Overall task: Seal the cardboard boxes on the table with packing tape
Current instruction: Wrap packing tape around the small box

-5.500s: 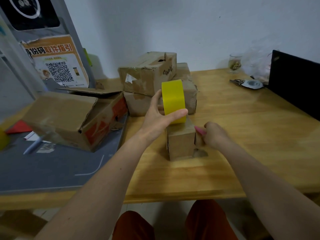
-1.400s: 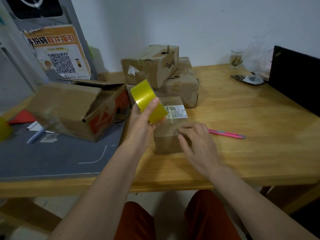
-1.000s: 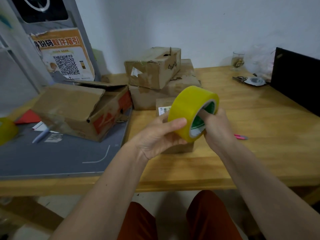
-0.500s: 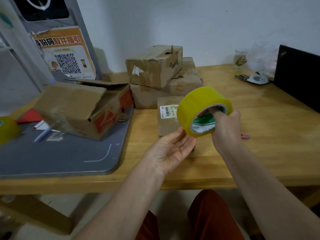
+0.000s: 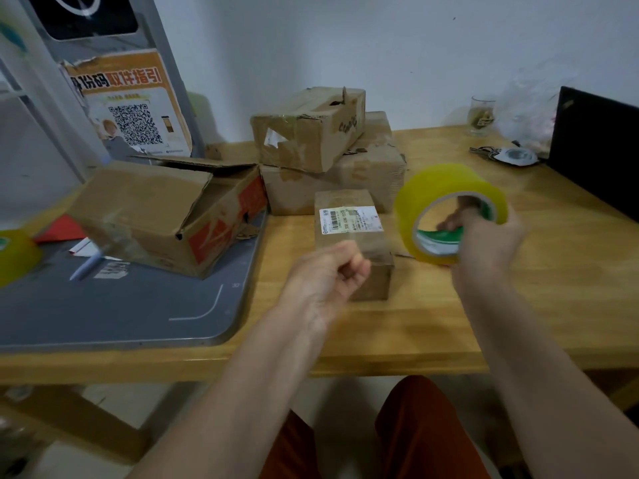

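Note:
My right hand [image 5: 484, 243] holds a yellow roll of packing tape [image 5: 449, 188] above the table, fingers hooked through its core. My left hand [image 5: 328, 271] is curled in front of a small cardboard box [image 5: 349, 202] with a white shipping label, and seems to pinch the clear tape end drawn from the roll; the strip is faint. The small box lies on the wooden table [image 5: 449, 323] between my hands. Behind it two closed boxes are stacked, the upper one [image 5: 311, 133] torn, the lower one [image 5: 345, 181] wider.
A larger box with open flaps [image 5: 148, 209] lies on a grey mat [image 5: 121, 305] at the left. A second yellow tape roll [image 5: 14, 254] sits at the left edge. A glass [image 5: 480, 115], keys [image 5: 505, 155] and a black laptop [image 5: 598, 150] are at the back right.
My left hand let go of the roll, opened under it, then curled and moved left. My right hand carried the roll to the right, off the small box.

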`<state>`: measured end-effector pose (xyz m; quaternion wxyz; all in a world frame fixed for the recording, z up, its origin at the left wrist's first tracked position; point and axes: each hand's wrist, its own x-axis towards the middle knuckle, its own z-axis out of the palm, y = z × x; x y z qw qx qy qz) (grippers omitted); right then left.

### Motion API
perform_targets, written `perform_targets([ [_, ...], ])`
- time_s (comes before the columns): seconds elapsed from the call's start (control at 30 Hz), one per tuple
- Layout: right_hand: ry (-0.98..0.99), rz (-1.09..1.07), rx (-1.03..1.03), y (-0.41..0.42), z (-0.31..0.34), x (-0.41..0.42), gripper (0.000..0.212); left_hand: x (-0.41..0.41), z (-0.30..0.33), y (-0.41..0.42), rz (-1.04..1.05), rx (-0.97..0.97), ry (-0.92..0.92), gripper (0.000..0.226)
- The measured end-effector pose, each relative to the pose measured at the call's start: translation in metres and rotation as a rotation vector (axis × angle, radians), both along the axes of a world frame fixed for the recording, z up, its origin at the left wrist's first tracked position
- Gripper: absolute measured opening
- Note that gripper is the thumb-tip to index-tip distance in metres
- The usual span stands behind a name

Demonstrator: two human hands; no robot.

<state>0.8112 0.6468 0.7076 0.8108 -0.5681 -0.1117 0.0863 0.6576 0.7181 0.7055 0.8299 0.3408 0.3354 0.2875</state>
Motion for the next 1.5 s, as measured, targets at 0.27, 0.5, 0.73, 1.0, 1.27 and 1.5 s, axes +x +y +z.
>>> perform_targets([
  [0.27,-0.235,0.012,-0.200,-0.003,-0.003,0.000,0.035,-0.007,0.009,0.032,0.093,0.450,0.360,0.015],
  [0.5,-0.321,-0.030,-0.300,0.000,-0.014,0.003,0.042,0.010,0.001,0.030,0.197,1.145,0.911,0.017],
  [0.73,-0.341,-0.011,-0.350,-0.002,-0.024,0.012,0.042,0.019,-0.005,0.025,0.164,1.311,1.042,0.016],
  [1.0,-0.381,0.024,-0.386,0.003,-0.031,0.017,0.037,0.018,-0.010,0.025,0.166,1.429,1.183,0.015],
  [1.27,-0.428,0.028,-0.417,0.002,-0.035,0.014,0.024,0.021,-0.026,0.023,0.209,1.460,1.185,0.012],
  [1.5,-0.441,0.038,-0.428,0.004,-0.033,0.010,0.019,0.012,-0.028,0.041,0.280,1.181,1.060,0.099],
])
